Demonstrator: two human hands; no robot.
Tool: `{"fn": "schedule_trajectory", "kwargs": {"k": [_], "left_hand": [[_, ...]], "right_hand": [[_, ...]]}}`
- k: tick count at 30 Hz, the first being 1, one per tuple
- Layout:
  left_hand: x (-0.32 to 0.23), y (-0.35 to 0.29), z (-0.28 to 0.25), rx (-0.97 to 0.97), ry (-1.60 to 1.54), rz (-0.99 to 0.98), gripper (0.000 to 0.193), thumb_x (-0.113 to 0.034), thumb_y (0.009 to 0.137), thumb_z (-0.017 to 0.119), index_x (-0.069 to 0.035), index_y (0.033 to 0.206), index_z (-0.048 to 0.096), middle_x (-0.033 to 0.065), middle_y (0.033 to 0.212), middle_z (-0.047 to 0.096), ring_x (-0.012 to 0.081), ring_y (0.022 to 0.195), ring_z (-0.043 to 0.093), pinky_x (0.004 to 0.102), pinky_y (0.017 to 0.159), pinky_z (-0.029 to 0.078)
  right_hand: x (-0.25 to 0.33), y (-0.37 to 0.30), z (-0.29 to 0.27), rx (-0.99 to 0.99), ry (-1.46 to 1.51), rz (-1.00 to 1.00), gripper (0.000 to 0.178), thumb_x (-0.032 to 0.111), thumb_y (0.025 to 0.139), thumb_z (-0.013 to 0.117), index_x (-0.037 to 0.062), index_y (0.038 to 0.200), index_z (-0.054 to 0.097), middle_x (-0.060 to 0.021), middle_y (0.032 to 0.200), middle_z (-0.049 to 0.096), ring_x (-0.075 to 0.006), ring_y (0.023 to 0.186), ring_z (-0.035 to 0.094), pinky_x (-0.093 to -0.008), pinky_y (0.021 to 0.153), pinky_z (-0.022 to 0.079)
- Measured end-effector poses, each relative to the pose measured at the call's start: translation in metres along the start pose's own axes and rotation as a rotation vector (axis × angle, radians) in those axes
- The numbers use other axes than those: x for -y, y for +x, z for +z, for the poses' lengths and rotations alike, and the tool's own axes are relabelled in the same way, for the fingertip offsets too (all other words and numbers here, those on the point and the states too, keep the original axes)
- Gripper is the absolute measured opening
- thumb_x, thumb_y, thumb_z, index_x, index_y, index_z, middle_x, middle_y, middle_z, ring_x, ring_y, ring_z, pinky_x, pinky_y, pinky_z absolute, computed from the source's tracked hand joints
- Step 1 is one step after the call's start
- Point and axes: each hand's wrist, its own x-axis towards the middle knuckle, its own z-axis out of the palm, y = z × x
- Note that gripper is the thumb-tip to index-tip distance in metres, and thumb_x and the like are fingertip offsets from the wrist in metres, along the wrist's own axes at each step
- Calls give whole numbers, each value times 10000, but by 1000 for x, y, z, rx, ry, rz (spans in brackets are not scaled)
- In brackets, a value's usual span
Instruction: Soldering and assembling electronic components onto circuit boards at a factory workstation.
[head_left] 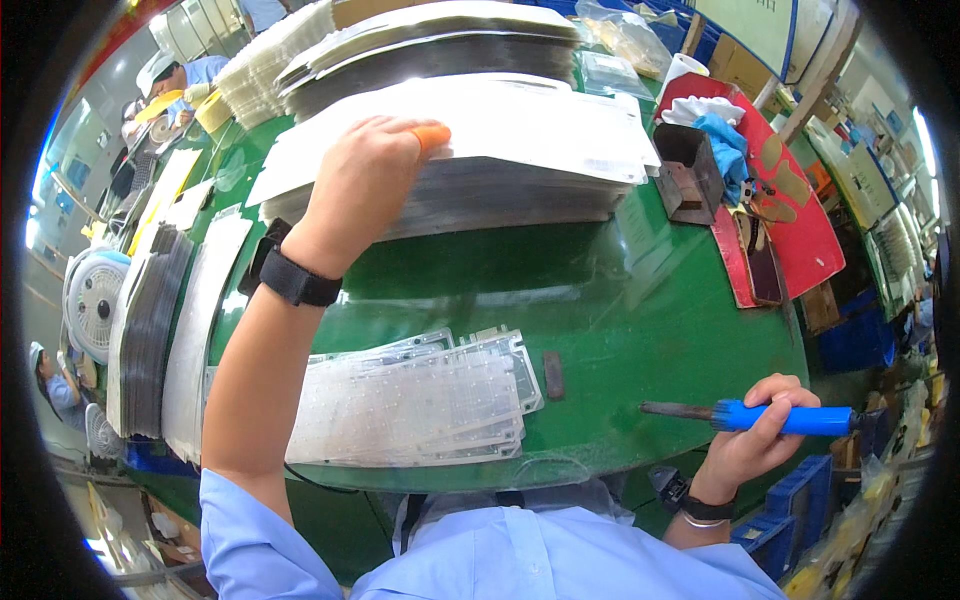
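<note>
Head view: left hand [362, 180] fingers hidden over sheet stack [500, 150]; right hand [757, 435] fingers clamp blue brush [770, 417].

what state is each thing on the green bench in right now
left hand: resting on the tall sheet stack, orange cot on one finger
right hand: closed around the brush handle
blue-handled brush: held level, bristles pointing left
tall sheet stack: piled, top sheet white
clear trays: stacked flat, fanned
small dark box: open
</note>
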Motion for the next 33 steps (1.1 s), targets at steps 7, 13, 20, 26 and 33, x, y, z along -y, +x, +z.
{"fn": "schedule_trajectory", "kwargs": {"k": [7,13,20,26,33], "left_hand": [[-1,18,-19,91,90,-244,112,-153,755,681,-47,791,692,98,803,668,223,713,636,294,655,502],[29,-5,-32,53,-362,-329,225,-199,898,570,-53,1040,666,60,843,682,113,689,621,227,608,478],[-80,-93,-75,112,-4,-7,155,-75,712,650,23,832,657,126,914,657,224,741,647,302,629,509],[-140,-172,-63,366,-95,-24,159,-41,604,653,31,745,642,188,994,636,296,880,645,347,700,522],[-148,-189,-63,379,-15,-124,241,-40,607,610,47,828,655,188,1004,635,294,931,637,345,731,511]], "right_hand": [[0,-1,1,7,7,-2,171,180,905,467,73,809,374,-50,634,413,-143,591,398,-279,542,316],[1,0,1,22,13,-8,176,192,907,471,72,818,378,-46,640,408,-141,593,401,-278,547,313],[-6,-1,-1,-19,-61,36,199,225,895,486,73,823,380,-49,648,414,-141,600,399,-292,583,317],[1,2,19,43,-25,3,215,238,901,483,76,817,369,-54,637,419,-140,589,395,-287,569,313],[15,-6,65,236,151,-16,238,271,909,509,70,867,388,-77,633,475,-132,567,410,-265,534,330]]}}
